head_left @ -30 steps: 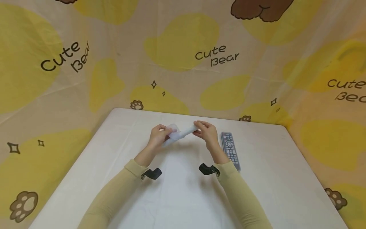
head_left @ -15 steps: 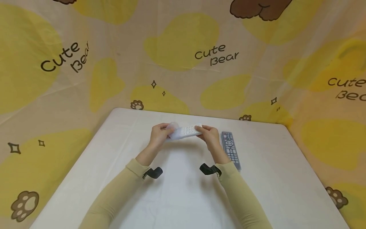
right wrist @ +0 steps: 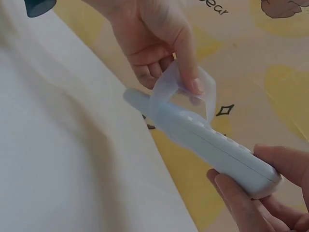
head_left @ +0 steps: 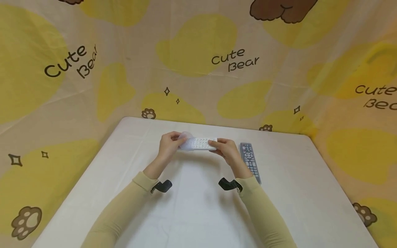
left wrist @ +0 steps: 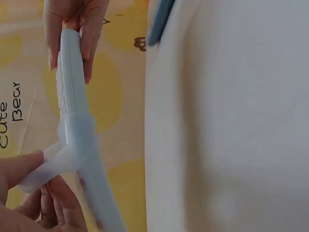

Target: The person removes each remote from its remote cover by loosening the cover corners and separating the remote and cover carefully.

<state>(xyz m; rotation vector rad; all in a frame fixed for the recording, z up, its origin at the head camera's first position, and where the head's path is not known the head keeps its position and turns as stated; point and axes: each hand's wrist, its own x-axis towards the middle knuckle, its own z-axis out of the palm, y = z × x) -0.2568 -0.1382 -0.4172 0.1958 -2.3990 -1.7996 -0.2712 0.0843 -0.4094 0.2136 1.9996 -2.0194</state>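
Observation:
A white remote control (head_left: 203,143) is held level above the table between both hands, its buttons facing up in the head view. My right hand (head_left: 228,148) grips its right end, thumb on top and fingers underneath. A translucent, soft sleeve (right wrist: 165,92) wraps the remote's other part. My left hand (head_left: 168,148) pinches a loose, folded-back flap of this sleeve (left wrist: 55,169) between thumb and fingers. In the right wrist view the flap stands up off the button side as a loop. The remote's bare end (right wrist: 246,171) sticks out toward my right hand.
A second, grey-blue remote control (head_left: 250,162) lies on the white table (head_left: 198,213), just right of my right wrist. Behind the table hangs a yellow patterned cloth (head_left: 186,69). A black camera mount (head_left: 163,186) sits at each wrist.
The white remote has turned from slanted and edge-on to level, its buttons now showing. My left hand has shifted slightly left, still pinching the sleeve; my right hand has come down a little.

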